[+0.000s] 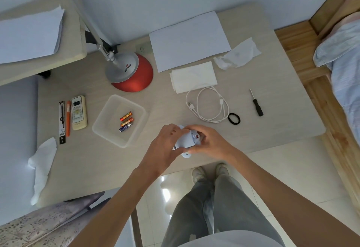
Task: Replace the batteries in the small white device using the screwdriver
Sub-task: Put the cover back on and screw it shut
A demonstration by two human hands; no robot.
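Beige table (87, 168) | left hand (165, 145), right hand (212, 141) — each grip curled round white device (186, 139) | screwdriver (256, 103) lengthwise, tip away

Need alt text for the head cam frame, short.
The left hand and right hand hold the small white device over the table's near edge. A clear tray to their left holds three batteries; the screwdriver lies untouched on the right, beyond a coiled white cable and black ring.

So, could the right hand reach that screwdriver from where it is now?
Probably yes: the screwdriver lies on open table on that side, only a flat hair tie between. But the right hand grips the white device, so it must let go first.
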